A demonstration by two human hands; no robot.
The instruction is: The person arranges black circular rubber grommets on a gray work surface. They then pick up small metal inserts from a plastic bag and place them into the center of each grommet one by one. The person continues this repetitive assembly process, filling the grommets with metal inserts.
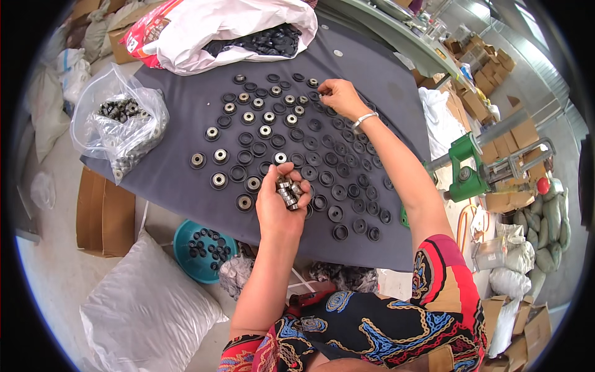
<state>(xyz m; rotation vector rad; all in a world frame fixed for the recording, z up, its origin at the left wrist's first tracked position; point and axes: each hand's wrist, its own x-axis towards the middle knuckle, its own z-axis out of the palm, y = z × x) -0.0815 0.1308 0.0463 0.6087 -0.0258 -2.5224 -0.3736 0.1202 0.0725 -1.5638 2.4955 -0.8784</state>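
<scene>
My left hand (279, 208), palm up over the near part of the table, curls around several shiny metal bearings (289, 193). Farther off to the right, my right hand (343, 99) reaches down with its fingertips pinched together at a black part; what they grip, if anything, is hidden. Many round black plastic rings (339, 190) lie in loose rows across the dark grey tabletop. Toward the left and middle, several rings have a metal bearing (220, 155) seated in the centre. On the right, the rings show only dark centres.
A clear bag of bearings (127, 118) rests at the table's left edge. At the back lies a white sack (248, 15) with black parts spilling at its mouth. Below stands a teal basin (181, 253) beside a stuffed white sack (145, 310). A green machine (466, 167) is at right.
</scene>
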